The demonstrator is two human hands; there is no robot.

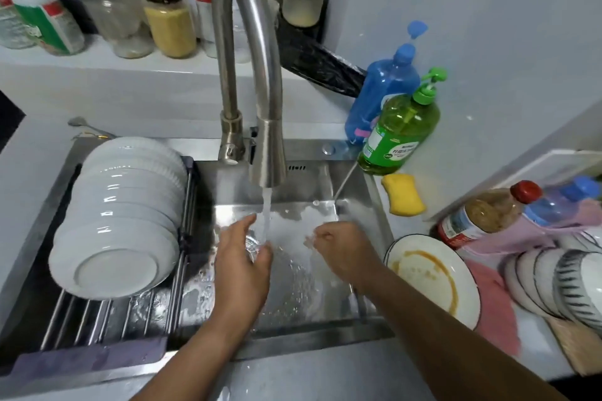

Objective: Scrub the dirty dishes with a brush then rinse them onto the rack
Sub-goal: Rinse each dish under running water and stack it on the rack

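While water runs, left hand (242, 265) grip round glass (253, 246), right hand (338, 252) grip unclear, dirty plate (433, 277) beside sink (325, 334)

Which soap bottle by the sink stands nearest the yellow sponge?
The green pump bottle: it stands just behind the yellow sponge, while the blue bottle sits farther back.

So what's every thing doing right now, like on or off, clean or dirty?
Tap: running.
Glass: held under the stream by the left hand.
Right hand: fingers curled, contents unclear.
White bowls: stacked on the rack.
Plate: dirty, orange smears.
Sponge: lying unused.
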